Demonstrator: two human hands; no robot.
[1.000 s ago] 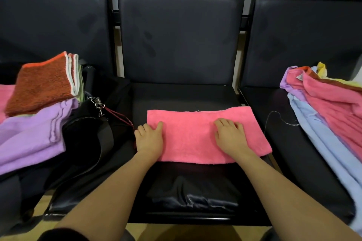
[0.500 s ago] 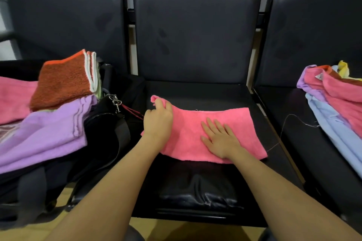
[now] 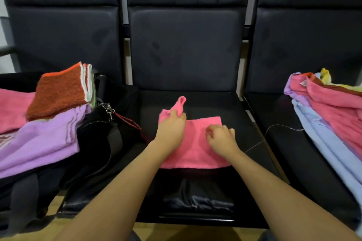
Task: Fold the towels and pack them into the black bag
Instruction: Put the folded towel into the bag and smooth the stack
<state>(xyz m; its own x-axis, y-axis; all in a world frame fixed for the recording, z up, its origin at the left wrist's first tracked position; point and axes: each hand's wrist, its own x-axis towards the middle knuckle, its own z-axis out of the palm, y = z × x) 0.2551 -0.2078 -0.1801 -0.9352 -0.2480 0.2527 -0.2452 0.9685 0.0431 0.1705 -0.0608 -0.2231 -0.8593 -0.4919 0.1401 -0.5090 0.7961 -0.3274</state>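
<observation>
A pink towel (image 3: 193, 149) lies on the middle black seat (image 3: 213, 103). My left hand (image 3: 172, 130) grips its left end, lifted and carried over toward the right, with a corner sticking up above my fingers. My right hand (image 3: 221, 138) rests on the towel's right half with its fingers curled; whether it pinches cloth I cannot tell. The black bag (image 3: 100, 143) sits on the left seat, with folded towels on top: a purple towel (image 3: 41, 139), a rust-brown towel (image 3: 58, 92) and a pink towel (image 3: 11, 107).
A heap of unfolded towels, pink (image 3: 337, 111) and light blue (image 3: 329, 148), lies on the right seat. Seat backs (image 3: 186, 45) rise behind. The bag's strap (image 3: 109, 148) and a key ring (image 3: 108, 109) hang near the middle seat's left edge.
My left hand took the towel's left end and carried it rightward over the towel. My right hand shifted left and curled its fingers. The view panned left.
</observation>
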